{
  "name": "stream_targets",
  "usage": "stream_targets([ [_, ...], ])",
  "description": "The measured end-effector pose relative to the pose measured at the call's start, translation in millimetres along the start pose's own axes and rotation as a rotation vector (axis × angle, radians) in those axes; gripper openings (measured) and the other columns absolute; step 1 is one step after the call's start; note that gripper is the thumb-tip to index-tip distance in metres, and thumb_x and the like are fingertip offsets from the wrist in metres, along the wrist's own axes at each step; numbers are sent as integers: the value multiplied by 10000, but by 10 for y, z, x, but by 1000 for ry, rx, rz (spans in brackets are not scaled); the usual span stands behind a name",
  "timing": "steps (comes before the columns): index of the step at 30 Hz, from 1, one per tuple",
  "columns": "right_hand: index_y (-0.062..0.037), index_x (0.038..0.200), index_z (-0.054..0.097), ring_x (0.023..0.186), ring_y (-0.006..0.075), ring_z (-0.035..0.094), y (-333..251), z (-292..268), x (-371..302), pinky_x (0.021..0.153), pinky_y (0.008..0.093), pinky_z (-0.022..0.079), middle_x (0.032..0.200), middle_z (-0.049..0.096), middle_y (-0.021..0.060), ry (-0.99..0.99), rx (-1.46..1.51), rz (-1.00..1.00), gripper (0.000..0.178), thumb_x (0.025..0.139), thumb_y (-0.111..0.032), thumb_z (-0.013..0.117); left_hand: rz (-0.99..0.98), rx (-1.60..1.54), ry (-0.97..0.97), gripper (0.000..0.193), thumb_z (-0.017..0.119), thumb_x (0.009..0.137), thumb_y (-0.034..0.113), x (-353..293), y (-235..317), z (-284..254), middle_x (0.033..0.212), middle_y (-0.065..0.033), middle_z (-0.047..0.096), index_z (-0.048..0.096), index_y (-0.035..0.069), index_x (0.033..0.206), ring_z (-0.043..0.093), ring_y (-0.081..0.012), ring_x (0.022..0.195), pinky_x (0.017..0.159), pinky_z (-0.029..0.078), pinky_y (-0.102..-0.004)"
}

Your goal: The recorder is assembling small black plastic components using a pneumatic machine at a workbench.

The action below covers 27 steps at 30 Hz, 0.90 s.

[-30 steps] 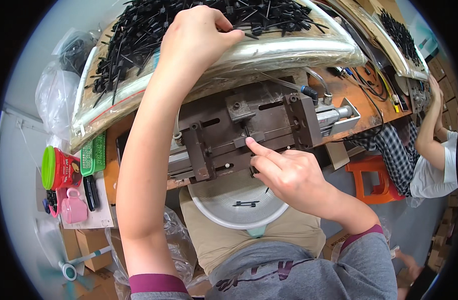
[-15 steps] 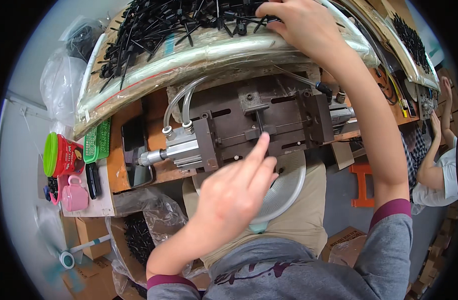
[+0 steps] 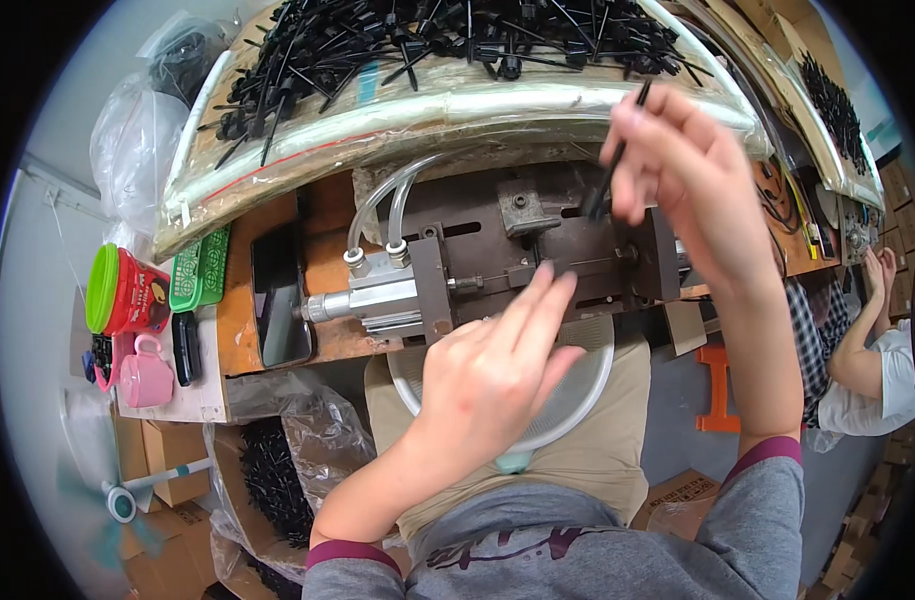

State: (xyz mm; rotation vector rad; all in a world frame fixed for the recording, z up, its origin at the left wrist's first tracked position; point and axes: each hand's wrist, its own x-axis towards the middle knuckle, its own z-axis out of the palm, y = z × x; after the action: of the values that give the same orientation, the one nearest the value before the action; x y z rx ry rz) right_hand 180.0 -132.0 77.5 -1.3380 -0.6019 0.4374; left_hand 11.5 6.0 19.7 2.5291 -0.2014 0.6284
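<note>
My right hand (image 3: 692, 175) is raised over the right side of a dark metal fixture (image 3: 482, 215), its fingers closed on a thin black plastic part (image 3: 607, 185) with a long stem. My left hand (image 3: 497, 375) reaches in from below, fingers stretched out and thumb apart. Its fingertips lie at the small block in the middle of the fixture; whether they touch it I cannot tell. Similar black plastic parts (image 3: 511, 65) lie heaped on the raised board beyond. A silver air cylinder (image 3: 389, 300) with clear hoses joins the fixture's left side.
A white perforated basin (image 3: 599, 385) rests on my lap. On the left are a phone (image 3: 280, 325), a green basket (image 3: 205, 265), a red tub (image 3: 142, 290) and a pink cup (image 3: 147, 378). A plastic-lined box (image 3: 267, 470) of black parts stands below. Another person (image 3: 862, 370) sits at right.
My right hand has come back from the heap toward me, now with a black plastic part in it. My left hand has shifted slightly right, its fingers more spread out.
</note>
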Motion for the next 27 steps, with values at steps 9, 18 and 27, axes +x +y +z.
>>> stream_targets([
  [9,-5,972,588,455,93,598,22,341,-1,413,196,455,790,683,85,-405,49,322,207,950,-191,675,-92,-465,307,283,812,735,-69,103,80,-261,1061,-129,678,697,-18,989,687,-176,910,733,609,-268],
  [18,-17,923,661,872,303,612,110,-27,982,802,397,501,874,583,135,103,-1367,-640,145,804,-92,696,77,71,55,269,808,685,87,-210,12,209,1242,-164,668,700,21,923,699,-228,855,728,564,-310],
  [27,23,1037,623,892,251,641,-174,196,420,820,337,522,971,644,123,-17,-758,-440,213,836,-19,680,43,236,-10,284,819,669,120,-118,-21,258,1196,-145,701,708,42,919,673,-188,621,600,528,-286],
])
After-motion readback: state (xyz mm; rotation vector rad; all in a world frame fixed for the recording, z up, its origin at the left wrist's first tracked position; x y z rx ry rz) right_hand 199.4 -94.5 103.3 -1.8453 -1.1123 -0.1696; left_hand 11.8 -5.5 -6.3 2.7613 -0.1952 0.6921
